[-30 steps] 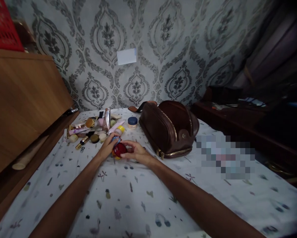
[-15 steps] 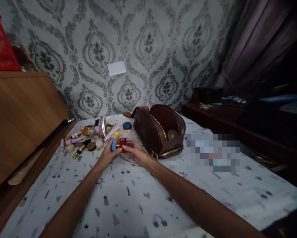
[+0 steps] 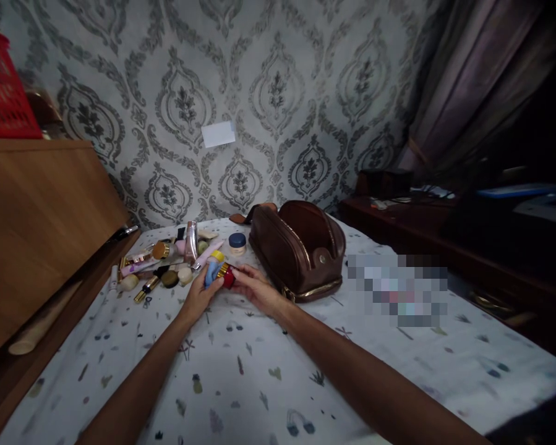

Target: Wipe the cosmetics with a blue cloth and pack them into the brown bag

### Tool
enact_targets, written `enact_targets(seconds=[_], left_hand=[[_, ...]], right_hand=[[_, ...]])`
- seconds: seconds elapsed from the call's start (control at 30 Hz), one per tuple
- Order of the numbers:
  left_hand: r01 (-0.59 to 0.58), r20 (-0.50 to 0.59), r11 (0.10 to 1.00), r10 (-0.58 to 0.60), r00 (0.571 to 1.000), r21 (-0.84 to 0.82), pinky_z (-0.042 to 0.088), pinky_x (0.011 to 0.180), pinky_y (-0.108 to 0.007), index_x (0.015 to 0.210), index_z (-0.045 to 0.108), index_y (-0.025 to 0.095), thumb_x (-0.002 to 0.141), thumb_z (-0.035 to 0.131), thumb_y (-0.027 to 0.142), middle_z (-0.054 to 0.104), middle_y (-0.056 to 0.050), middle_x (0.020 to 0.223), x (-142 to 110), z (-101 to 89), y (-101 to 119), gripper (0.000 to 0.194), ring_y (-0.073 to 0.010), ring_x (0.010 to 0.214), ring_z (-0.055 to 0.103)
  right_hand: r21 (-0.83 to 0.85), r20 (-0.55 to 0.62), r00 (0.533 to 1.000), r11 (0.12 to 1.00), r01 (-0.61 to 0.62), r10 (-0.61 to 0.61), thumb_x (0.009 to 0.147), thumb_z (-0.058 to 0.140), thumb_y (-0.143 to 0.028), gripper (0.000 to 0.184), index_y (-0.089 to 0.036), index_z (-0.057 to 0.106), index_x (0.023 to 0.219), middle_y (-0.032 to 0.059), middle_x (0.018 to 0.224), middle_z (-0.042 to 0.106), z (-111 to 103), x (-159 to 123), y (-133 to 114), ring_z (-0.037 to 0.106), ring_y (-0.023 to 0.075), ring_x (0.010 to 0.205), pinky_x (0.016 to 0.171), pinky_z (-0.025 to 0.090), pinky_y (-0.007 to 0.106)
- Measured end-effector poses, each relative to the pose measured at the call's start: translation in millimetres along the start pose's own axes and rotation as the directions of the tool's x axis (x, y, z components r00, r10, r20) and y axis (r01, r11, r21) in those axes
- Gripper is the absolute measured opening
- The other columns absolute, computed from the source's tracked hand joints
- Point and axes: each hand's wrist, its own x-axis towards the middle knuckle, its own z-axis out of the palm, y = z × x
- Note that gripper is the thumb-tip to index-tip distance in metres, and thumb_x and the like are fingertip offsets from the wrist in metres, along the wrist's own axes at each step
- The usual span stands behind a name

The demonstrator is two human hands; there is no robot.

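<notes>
Head view, hands holding glossy red jar, smooth brown bag

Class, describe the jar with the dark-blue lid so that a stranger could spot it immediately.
Find the open brown bag on the white sheet. Just left of it stands a squat, round jar, separate from the cluttered cosmetics. Its wide dark-blue lid over a pale body distinguishes it from them.

Left hand grips a blue item; right hand holds a red, gold-capped container against it. Brown bag, unzipped: right of both hands. Blue-lidded jar: beyond them. Mixed cosmetics: left.
</notes>
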Motion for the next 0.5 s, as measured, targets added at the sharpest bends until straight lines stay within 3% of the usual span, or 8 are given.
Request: enact_targets(seconds=[0.17,0.27,0.33,0.4,0.5], left_hand=[[0.037,0.016,0.999,-0.036,0.999,-0.018,0.038,0.044,-0.020,0.123,0.057,0.015,0.087,0.050,0.064,0.051,0.003,0.066,0.6,-0.1,-2.0,0.061,-0.0107,0.053,0.046],[-0.048,0.008,0.999,0.048,0.999,0.021,0.052,0.068,-0.027,0.119,0.061,0.017,0.088,0.049,0.061,0.064,-0.003,0.081,1.1,-0.3,-1.1,0.055,-0.0185,0.082,0.063],[-0.104,0.009,0.994,0.104,0.995,0.045,0.051,0.091,-0.034,0.120,0.061,0.019,0.086,0.055,0.057,0.068,-0.007,0.105,1.3,0.5,-1.8,0.051,-0.0226,0.107,0.062],[-0.126,0.033,0.989,0.123,0.992,0.075,0.047,0.102,-0.039,0.119,0.061,0.019,0.083,0.060,0.054,0.067,-0.008,0.117,1.7,2.0,-3.8,0.050,-0.0248,0.117,0.059],[-0.118,0.041,0.983,0.113,0.993,0.141,0.043,0.106,-0.043,0.110,0.065,0.019,0.081,0.060,0.055,0.068,-0.009,0.116,2.8,4.2,-9.8,0.046,-0.0277,0.120,0.057]], right_hand=[[-0.085,0.054,0.996,0.994,0.069,-0.064,0.052,0.092,-0.031,0.048,-0.020,0.069,0.093,-0.0004,0.093,0.071,1.7,1.2,2.2,0.065,0.0150,0.087,0.088,0.047,0.029],[-0.134,0.037,0.994,0.985,0.106,-0.102,0.048,0.093,-0.030,0.059,-0.021,0.068,0.101,0.0005,0.098,0.070,1.6,1.9,6.6,0.065,0.0171,0.091,0.093,0.047,0.034],[-0.165,0.014,0.993,0.979,0.119,-0.118,0.045,0.094,-0.030,0.069,-0.023,0.066,0.108,0.0001,0.099,0.070,0.1,2.4,9.9,0.065,0.0171,0.088,0.090,0.049,0.035],[-0.220,0.019,0.992,0.967,0.127,-0.126,0.042,0.094,-0.033,0.074,-0.023,0.065,0.109,-0.0013,0.094,0.069,-1.9,3.3,13.0,0.065,0.0164,0.083,0.086,0.050,0.035],[-0.278,0.027,0.988,0.949,0.151,-0.149,0.039,0.094,-0.038,0.077,-0.022,0.064,0.108,-0.0027,0.089,0.067,-4.3,5.7,17.0,0.063,0.0151,0.078,0.085,0.050,0.035]])
